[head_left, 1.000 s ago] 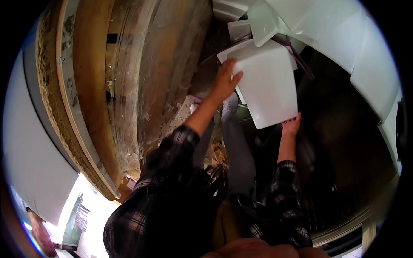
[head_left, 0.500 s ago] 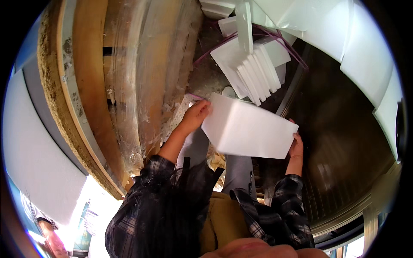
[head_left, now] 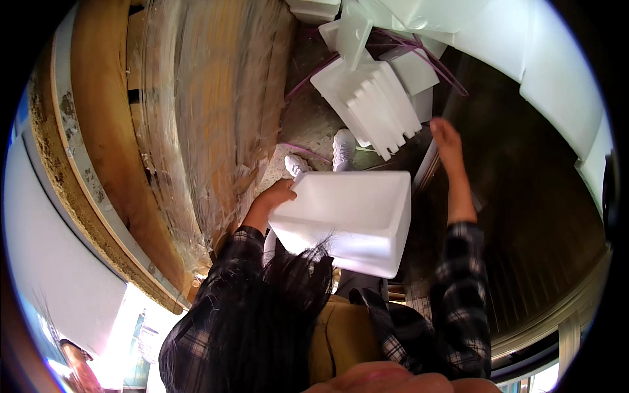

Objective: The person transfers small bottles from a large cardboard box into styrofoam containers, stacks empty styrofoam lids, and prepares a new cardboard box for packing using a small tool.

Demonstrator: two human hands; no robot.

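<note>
The left hand [head_left: 278, 194] grips the near-left edge of a white foam block [head_left: 344, 219], fingers curled over its rim, and carries it alone close in front of the body, above the two white shoes [head_left: 321, 154] on the concrete floor [head_left: 308, 124]. The right hand [head_left: 447, 139] is off the block, reaching far and to the right with the arm nearly straight and the fingers loosely spread, holding nothing, just beside the edge of a dark ribbed panel [head_left: 524, 216]. Beyond the shoes lies a pile of more foam pieces [head_left: 370, 105], one of them stepped like a comb, with thin purple cords [head_left: 308, 78] running among them. To the left stands a stack of plastic-wrapped wooden boards [head_left: 196, 111]. By the look of it the block is in mid-carry, lifted clear of the pile and held one-handed; the next move seems to call for the free hand to come back under the block's right side, since one grip at a corner lets so broad a piece tilt.
</note>
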